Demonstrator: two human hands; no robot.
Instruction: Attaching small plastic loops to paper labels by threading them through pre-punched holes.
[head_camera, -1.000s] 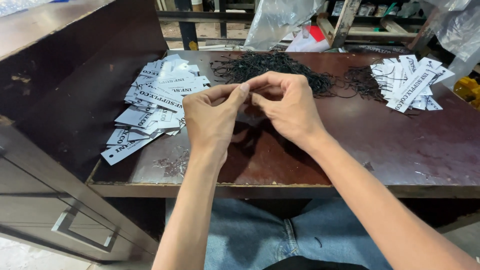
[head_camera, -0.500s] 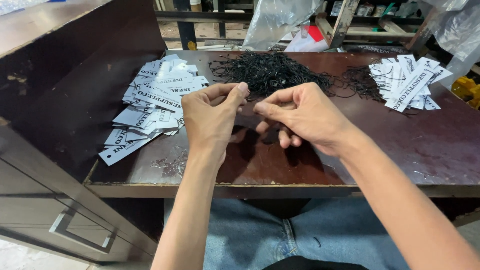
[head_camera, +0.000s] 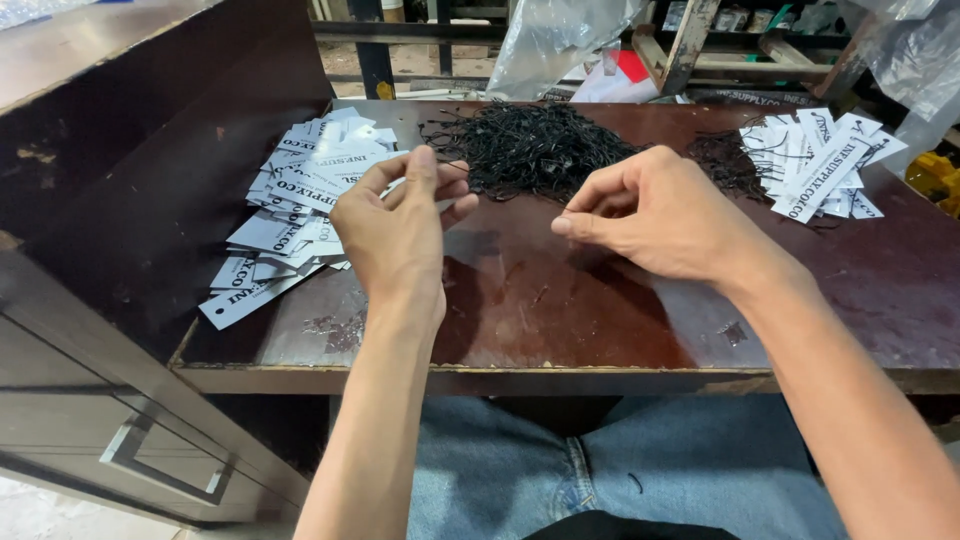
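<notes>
My left hand (head_camera: 400, 222) hovers above the dark wooden table (head_camera: 560, 310), thumb and fingers pinched on a white paper tag that shows only at its edge. My right hand (head_camera: 650, 212) is a hand's width to its right, fingertips pinched together on a thin black string stretched between both hands. Behind them lies a heap of black strings (head_camera: 535, 147). A pile of white printed tags (head_camera: 295, 205) covers the table's left side, next to my left hand.
A second, smaller stack of white tags (head_camera: 820, 165) with strings lies at the far right. A dark cabinet with a metal drawer handle (head_camera: 160, 470) stands to the left. Plastic bags (head_camera: 560, 40) and wooden frames are behind the table. My jeans show below the edge.
My hands were touching over the table's middle; they have drawn apart, the right moving right, the left staying near the tag pile, with the string pulled out between them.
</notes>
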